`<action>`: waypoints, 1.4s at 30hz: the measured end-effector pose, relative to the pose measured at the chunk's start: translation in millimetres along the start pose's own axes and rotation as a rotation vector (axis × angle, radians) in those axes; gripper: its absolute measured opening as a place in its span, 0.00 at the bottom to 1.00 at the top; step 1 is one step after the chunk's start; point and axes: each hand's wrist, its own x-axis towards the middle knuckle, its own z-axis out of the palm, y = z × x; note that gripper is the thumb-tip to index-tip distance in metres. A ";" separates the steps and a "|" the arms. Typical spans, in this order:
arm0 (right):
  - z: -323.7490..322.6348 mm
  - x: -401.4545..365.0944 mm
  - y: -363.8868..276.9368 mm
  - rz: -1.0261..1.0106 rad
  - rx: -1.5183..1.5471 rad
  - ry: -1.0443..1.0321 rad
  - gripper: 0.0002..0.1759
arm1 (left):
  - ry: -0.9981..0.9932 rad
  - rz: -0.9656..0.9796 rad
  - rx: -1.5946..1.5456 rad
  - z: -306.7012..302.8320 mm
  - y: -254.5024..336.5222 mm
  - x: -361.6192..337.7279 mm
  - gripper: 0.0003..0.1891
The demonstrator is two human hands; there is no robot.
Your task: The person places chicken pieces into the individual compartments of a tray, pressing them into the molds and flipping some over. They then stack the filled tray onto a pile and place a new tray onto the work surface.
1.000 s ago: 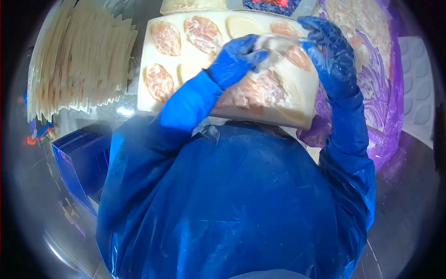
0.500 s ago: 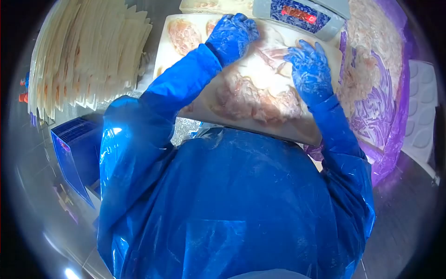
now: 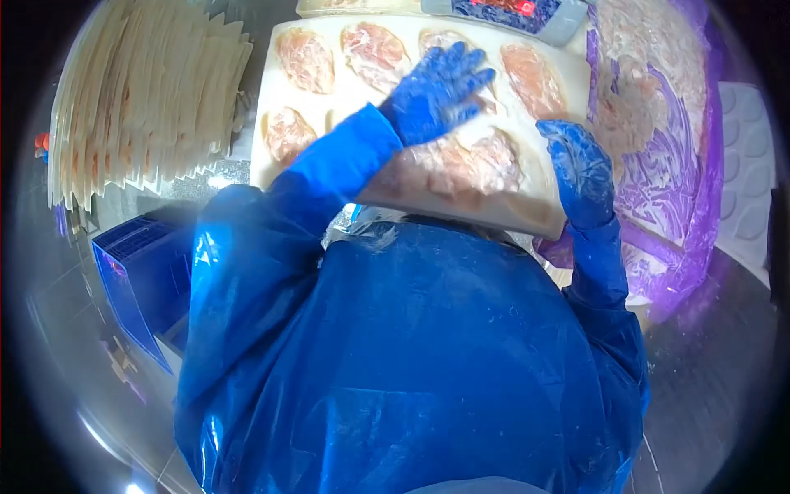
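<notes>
A white tray (image 3: 485, 41) with oval hollows lies in front of me, bearing several pieces of pale pink raw meat. My left hand (image 3: 440, 90), in a blue glove, lies with fingers spread over a piece in the upper middle, partly hiding it. Beside the tray's right edge is my right hand (image 3: 583, 169), its gloved fingers bent together; whether anything is inside them is hidden. One flat piece (image 3: 533, 81) fills the upper right hollow. A heap of meat (image 3: 485, 160) lies along the near side of the tray.
A scale (image 3: 518, 15) with a red display stands behind the tray. At right, a purple-lined container (image 3: 708, 165) holds more meat, with another hollowed tray (image 3: 747, 148) beyond it. Many upright white sheets (image 3: 140, 99) stand at left, above a blue bin (image 3: 144, 272).
My left hand has opened and moved down and slightly right. My right hand has drawn back from the meat to the tray's right edge, its fingers now closed. More meat-filled hollows show.
</notes>
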 end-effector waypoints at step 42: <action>-22.8 -18.2 42.4 0.350 0.848 -0.012 0.26 | 0.452 -0.507 -1.573 -89.7 103.7 35.8 0.20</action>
